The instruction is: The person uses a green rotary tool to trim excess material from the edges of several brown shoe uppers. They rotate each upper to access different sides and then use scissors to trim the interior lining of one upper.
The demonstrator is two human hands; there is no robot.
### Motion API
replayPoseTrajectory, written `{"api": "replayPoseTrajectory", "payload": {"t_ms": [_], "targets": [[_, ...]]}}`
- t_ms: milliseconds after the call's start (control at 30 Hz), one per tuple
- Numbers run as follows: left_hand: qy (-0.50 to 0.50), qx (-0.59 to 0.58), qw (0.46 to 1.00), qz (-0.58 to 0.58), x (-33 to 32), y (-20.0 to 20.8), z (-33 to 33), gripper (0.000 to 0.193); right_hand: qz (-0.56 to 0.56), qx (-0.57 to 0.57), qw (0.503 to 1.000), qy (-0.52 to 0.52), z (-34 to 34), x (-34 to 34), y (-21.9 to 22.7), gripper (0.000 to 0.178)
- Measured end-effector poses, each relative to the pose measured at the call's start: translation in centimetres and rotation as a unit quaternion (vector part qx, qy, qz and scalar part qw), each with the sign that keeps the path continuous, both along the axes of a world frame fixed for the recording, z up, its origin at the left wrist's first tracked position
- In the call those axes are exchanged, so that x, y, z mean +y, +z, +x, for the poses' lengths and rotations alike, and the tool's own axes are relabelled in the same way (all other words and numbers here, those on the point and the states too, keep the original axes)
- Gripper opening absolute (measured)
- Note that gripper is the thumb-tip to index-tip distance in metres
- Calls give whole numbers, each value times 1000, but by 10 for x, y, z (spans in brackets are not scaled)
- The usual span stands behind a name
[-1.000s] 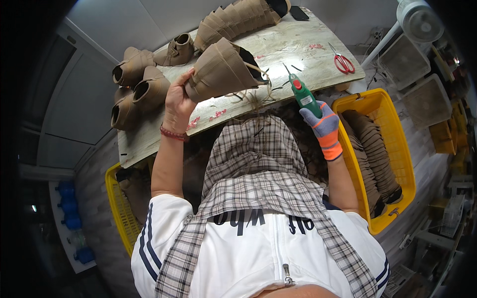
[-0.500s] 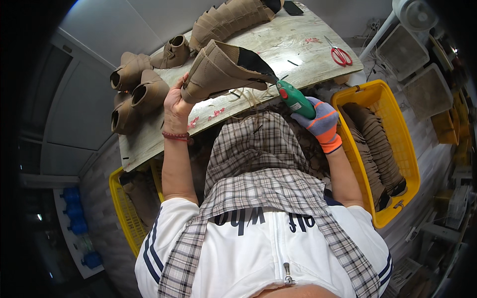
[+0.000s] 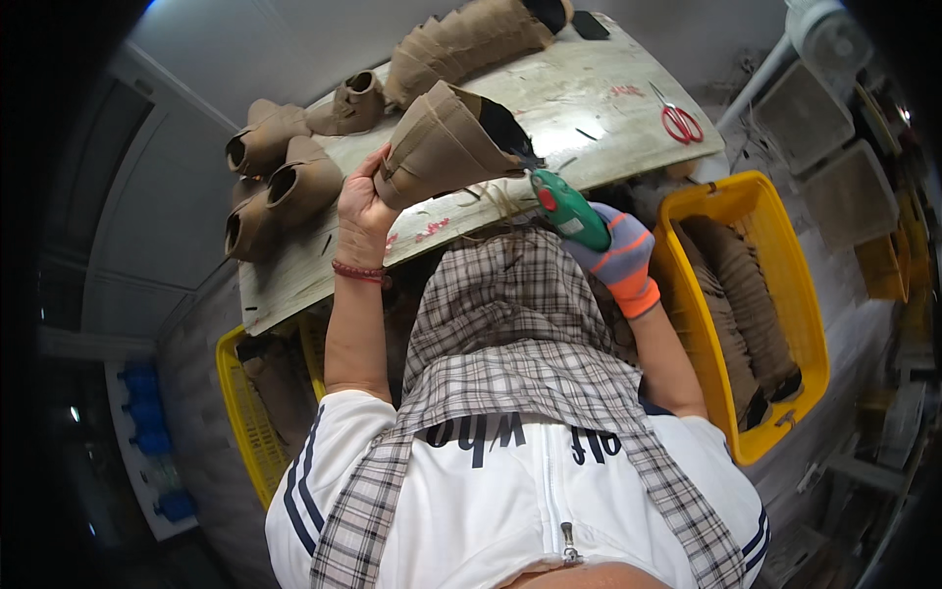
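My bare left hand (image 3: 365, 206) grips a brown boot upper (image 3: 437, 147) by its left end, holding it above the table's near edge. The upper's dark lining faces right, with a ragged black edge. In my right hand (image 3: 620, 253), which wears a grey and orange glove, is a green handheld electric cutter (image 3: 569, 211) with a red button. Its tip points at the upper's lower right edge; whether they touch I cannot tell.
On the worn table (image 3: 628, 128) lie red-handled scissors (image 3: 681, 120), several shaped brown uppers (image 3: 294, 187), a stacked row of uppers (image 3: 471, 49) and dark scraps. A yellow basket (image 3: 810, 344) of stacked uppers stands right, another yellow basket (image 3: 235, 412) left.
The upper has turned in my left hand, its open end tilting downward. My right hand has shifted slightly left and down with the cutter. The whole view has moved a little.
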State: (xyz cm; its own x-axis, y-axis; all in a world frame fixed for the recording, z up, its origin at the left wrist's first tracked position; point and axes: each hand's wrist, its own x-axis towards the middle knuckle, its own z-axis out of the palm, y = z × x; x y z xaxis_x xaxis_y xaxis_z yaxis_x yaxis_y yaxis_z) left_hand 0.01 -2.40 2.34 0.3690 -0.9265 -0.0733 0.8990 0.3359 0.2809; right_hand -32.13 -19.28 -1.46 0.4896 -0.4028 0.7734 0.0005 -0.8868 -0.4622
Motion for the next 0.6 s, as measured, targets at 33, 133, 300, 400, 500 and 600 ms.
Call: {"api": "replayPoseTrajectory", "payload": {"t_ms": [33, 133, 300, 400, 500, 600], "targets": [[31, -34, 999, 10, 5, 5, 4, 25, 38, -9, 999, 18, 0, 4, -4, 49], [184, -327, 924, 73, 13, 44, 17, 31, 134, -16, 990, 31, -13, 14, -10, 49], [279, -755, 513, 298, -5, 103, 126, 39, 185, -8, 982, 27, -13, 16, -8, 48], [323, -813, 201, 440, -17, 92, 203, 45, 174, -4, 985, 20, -1, 16, -3, 47], [400, -645, 391, 521, -30, 109, 198, 49, 221, -13, 975, 18, 2, 18, 1, 46], [457, -607, 599, 254, -29, 79, 143, 36, 223, 12, 974, -28, 9, 12, 0, 45]]}}
